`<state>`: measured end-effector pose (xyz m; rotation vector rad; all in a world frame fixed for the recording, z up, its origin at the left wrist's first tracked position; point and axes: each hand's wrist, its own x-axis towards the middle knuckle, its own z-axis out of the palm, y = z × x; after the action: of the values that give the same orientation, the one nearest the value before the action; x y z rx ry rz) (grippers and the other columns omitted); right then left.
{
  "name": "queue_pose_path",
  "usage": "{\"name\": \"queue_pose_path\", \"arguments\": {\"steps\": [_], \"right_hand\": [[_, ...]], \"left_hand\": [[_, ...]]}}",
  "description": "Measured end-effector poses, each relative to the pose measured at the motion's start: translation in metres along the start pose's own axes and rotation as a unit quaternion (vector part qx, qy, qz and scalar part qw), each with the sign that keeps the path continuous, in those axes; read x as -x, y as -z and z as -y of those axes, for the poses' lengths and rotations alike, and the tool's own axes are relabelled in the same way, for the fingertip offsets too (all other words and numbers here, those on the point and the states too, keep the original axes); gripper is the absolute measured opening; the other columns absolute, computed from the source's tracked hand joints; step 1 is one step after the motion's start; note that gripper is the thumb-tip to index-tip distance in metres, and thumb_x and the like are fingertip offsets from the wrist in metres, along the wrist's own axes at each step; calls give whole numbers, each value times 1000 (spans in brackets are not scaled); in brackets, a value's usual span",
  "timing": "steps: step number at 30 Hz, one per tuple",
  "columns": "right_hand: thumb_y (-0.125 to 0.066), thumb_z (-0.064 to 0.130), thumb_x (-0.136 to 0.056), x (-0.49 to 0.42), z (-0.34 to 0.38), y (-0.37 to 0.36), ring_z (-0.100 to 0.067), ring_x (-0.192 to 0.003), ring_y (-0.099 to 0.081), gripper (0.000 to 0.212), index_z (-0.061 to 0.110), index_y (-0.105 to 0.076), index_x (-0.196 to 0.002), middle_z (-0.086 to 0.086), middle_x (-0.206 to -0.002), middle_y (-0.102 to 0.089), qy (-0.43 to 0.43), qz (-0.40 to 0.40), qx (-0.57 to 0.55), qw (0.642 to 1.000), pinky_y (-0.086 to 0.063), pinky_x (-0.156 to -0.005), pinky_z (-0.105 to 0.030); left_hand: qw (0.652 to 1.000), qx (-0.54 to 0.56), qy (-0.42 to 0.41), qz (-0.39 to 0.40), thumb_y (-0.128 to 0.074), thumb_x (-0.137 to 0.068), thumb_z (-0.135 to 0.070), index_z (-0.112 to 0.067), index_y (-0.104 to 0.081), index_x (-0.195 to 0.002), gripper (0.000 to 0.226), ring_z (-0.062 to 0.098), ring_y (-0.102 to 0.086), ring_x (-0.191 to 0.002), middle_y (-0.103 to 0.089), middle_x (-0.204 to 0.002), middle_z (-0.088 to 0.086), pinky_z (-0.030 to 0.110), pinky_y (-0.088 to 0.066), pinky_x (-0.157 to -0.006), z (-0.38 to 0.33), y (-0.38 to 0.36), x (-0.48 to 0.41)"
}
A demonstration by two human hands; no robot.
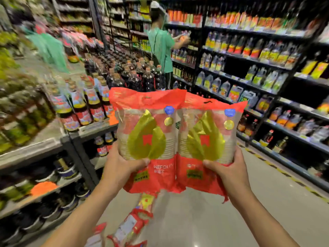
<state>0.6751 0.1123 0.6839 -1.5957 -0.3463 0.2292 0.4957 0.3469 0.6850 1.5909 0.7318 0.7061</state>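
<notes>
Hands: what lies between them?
Between the left hand and right hand lie the red lower ends of the left pack and right pack, touching side by side; the head view shows it.

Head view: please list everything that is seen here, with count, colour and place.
left pack: one, red and clear with a gold leaf, held up at the centre, touching the right pack
right pack: one, same colours, beside it
lower packs: several, red, blurred, low down below the held ones
dark bottles: many, dark with orange caps, on the display at the left
black shelves: one long run, full of bottles and jugs, at the right
other person: one, green shirt, at the far shelves
floor: grey, yellow-black stripe at the right
left hand: grips the left pack near its bottom
right hand: grips the right pack near its bottom
</notes>
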Motion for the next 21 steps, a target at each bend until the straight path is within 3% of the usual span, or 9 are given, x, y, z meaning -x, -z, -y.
{"name": "queue_pose_path", "arguments": {"steps": [4, 8, 10, 12, 14, 17, 21], "right_hand": [[-89, 19, -46, 17, 28, -48, -15, -93, -73, 85, 27, -55, -124, 4, -106, -74, 32, 83, -20, 996, -61, -74, -31], [-93, 26, -44, 30, 44, -113, -21, -95, -74, 87, 31, -58, -123, 4, -108, -74, 35, 201, -31, 979, -61, -82, -50], [-95, 35, -38, 41, 49, -147, -23, -93, -74, 88, 34, -60, -119, 4, -104, -76, 34, 268, -42, 962, -60, -83, -54], [-95, 36, -37, 58, 55, -179, -22, -92, -74, 87, 36, -61, -117, 5, -101, -76, 32, 331, -48, 942, -60, -83, -51], [-100, 23, -43, 78, 59, -206, -22, -92, -73, 87, 34, -60, -120, 4, -102, -75, 30, 395, -51, 917, -60, -83, -51], [-98, 9, -54, 116, 59, -238, -24, -95, -72, 78, 30, -60, -119, 1, -104, -75, 23, 487, -57, 871, -59, -86, -50], [-99, 12, -52, 174, 53, -258, -17, -89, -73, 75, 37, -58, -110, 4, -100, -74, 4, 588, -67, 806, -59, -78, -42]], "left_hand": [[996, 2, -5, -91, -93, -62, 2, -21, -57, -116, 70, 2, -73, -81, -74, -99, -3, 16, -55, -58, -27, 63, 40], [978, -16, -3, -208, -102, -45, -21, -26, -58, -117, 84, 3, -72, -88, -75, -103, -5, 23, -57, -70, -42, 130, 90], [960, -22, -4, -281, -100, -40, -29, -29, -57, -115, 86, 2, -72, -86, -75, -99, -9, 18, -56, -67, -47, 157, 123], [937, -30, 2, -347, -97, -34, -36, -31, -58, -115, 90, 7, -74, -90, -76, -101, -9, 26, -58, -73, -49, 176, 159], [910, -37, 17, -413, -97, -33, -36, -31, -58, -117, 92, 11, -74, -93, -76, -104, -8, 38, -59, -81, -50, 189, 197], [860, -63, 40, -505, -98, -32, -36, -29, -59, -119, 96, 12, -74, -93, -76, -104, -5, 37, -59, -83, -51, 197, 258], [788, -92, 69, -605, -95, -27, -44, -25, -60, -118, 99, 7, -74, -89, -76, -105, -4, 33, -59, -77, -50, 189, 337]]}}
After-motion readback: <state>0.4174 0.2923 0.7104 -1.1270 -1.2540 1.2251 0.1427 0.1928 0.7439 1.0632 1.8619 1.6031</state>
